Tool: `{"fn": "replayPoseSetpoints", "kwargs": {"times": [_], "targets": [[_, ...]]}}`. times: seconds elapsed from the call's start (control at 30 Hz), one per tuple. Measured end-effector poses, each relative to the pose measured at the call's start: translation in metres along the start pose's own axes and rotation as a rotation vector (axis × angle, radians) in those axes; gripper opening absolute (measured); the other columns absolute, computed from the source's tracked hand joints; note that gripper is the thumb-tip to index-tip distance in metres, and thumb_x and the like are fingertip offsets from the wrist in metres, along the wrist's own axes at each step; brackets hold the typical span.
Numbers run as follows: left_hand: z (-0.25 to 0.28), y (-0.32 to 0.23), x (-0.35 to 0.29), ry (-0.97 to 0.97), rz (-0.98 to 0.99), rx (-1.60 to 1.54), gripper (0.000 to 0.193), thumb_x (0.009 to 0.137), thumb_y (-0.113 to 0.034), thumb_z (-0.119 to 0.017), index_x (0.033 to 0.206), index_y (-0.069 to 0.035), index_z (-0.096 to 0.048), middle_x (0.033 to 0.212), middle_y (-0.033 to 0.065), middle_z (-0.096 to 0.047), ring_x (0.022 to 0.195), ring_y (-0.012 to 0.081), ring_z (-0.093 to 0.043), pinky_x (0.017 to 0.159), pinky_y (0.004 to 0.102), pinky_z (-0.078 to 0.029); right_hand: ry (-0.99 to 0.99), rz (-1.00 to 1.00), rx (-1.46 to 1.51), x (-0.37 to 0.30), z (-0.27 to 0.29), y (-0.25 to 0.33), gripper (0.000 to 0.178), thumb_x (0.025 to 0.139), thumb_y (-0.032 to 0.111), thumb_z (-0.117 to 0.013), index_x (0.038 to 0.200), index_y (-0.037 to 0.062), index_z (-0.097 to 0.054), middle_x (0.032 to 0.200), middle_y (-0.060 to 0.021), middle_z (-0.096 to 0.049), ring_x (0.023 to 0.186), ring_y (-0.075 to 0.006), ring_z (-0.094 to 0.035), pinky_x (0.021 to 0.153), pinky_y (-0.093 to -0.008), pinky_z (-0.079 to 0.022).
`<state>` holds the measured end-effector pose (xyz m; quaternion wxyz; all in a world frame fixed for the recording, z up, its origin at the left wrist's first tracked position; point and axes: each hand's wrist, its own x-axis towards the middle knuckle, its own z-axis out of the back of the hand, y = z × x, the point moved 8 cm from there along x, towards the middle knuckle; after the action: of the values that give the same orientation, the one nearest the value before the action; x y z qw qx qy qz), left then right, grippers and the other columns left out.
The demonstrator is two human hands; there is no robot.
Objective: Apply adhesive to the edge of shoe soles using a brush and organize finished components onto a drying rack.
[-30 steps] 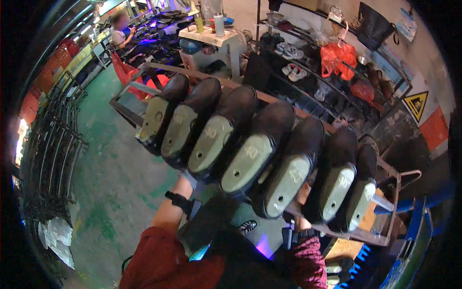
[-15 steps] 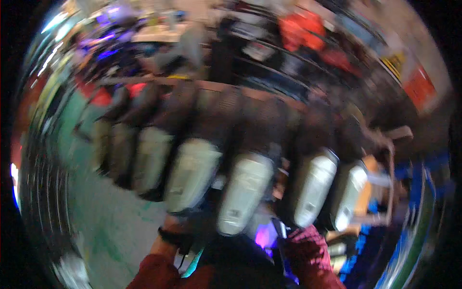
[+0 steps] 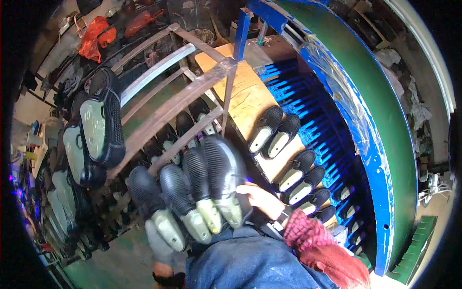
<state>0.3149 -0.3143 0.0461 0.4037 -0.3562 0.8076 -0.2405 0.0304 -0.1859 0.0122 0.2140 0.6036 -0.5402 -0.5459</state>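
Several black shoes with ribbed soles, fitted on pale green lasts, are bunched in front of my body. My left hand (image 3: 158, 243), in a grey glove, is closed at the last of the leftmost shoe (image 3: 148, 192); its fingers are mostly hidden behind that last. With bent fingers my right hand (image 3: 262, 200) grips the rightmost shoe (image 3: 222, 166) at its side, by the pale last. Two more shoes, a ribbed one (image 3: 177, 190) and a narrower one (image 3: 196, 173), sit between them. The rightmost shoe is slightly blurred.
At left, a brown metal rack (image 3: 163, 113) carries more shoes on lasts (image 3: 96, 125). To the right, shoes (image 3: 267, 127) stand in pairs on a tan board (image 3: 240, 91) beside blue-lit rods (image 3: 308, 130). A curved blue and green machine frame (image 3: 365, 130) rises beyond them.
My view has swung to the right, so the rack's row of shoes now lies at left and the blue and green machine shows. Several shoes are now held before my body.
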Motion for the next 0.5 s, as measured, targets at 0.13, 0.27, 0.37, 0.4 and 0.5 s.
{"fn": "replayPoseSetpoints", "kwargs": {"times": [0.13, 0.27, 0.37, 0.4, 0.5], "targets": [[-0.102, 0.046, 0.047, 0.322, 0.175, 0.339, 0.025, 0.091, -0.023, -0.053, 0.109, -0.007, -0.057, 0.092, 0.0008, -0.059, 0.083, 0.0163, -0.059, 0.074, 0.0309, -0.050, -0.510, 0.242, -0.618, -0.095, 0.097, -0.025, 0.052, 0.076, 0.002, -0.053, 0.128, -0.0002, -0.043, 0.110, -0.0084, -0.052, 0.097, -0.0195, -0.050, 0.088, -0.0291, -0.042], [-0.190, 0.103, 0.082, 0.462, 0.482, 0.299, 0.060, 0.092, -0.037, -0.054, 0.137, -0.005, -0.033, 0.131, 0.0089, -0.047, 0.115, 0.0178, -0.048, 0.100, 0.0321, -0.038, -0.429, 0.362, 0.967, -0.123, 0.156, -0.064, 0.049, 0.087, 0.034, -0.055, 0.125, 0.0053, -0.047, 0.120, -0.0130, -0.055, 0.108, -0.0279, -0.053, 0.095, -0.0424, -0.043], [-0.272, 0.129, 0.102, 0.720, 0.339, 0.517, 0.085, 0.086, -0.048, -0.058, 0.146, -0.005, -0.015, 0.146, 0.0133, -0.027, 0.132, 0.0230, -0.029, 0.109, 0.0361, -0.024, -0.938, 0.459, 1.076, -0.164, 0.193, -0.074, 0.055, 0.090, 0.047, -0.049, 0.130, 0.0085, -0.046, 0.134, -0.0119, -0.048, 0.120, -0.0287, -0.047, 0.103, -0.0462, -0.036], [-0.293, 0.139, 0.106, 0.780, 0.326, 0.591, 0.093, 0.083, -0.052, -0.060, 0.147, -0.005, -0.011, 0.150, 0.0139, -0.019, 0.135, 0.0237, -0.022, 0.111, 0.0368, -0.019, -1.084, 0.507, 0.556, -0.185, 0.196, -0.056, 0.054, 0.092, 0.042, -0.048, 0.133, 0.0096, -0.040, 0.135, -0.0124, -0.046, 0.121, -0.0286, -0.046, 0.104, -0.0449, -0.035], [-0.341, 0.180, 0.098, 0.911, 0.537, 0.339, 0.098, 0.074, -0.069, -0.058, 0.135, 0.004, -0.033, 0.135, 0.0151, -0.042, 0.124, 0.0223, -0.039, 0.102, 0.0346, -0.031, -1.100, 0.663, 0.300, -0.204, 0.185, -0.030, 0.053, 0.094, 0.028, -0.048, 0.140, 0.0138, -0.025, 0.139, -0.0155, -0.037, 0.120, -0.0295, -0.043, 0.105, -0.0418, -0.034]]}}
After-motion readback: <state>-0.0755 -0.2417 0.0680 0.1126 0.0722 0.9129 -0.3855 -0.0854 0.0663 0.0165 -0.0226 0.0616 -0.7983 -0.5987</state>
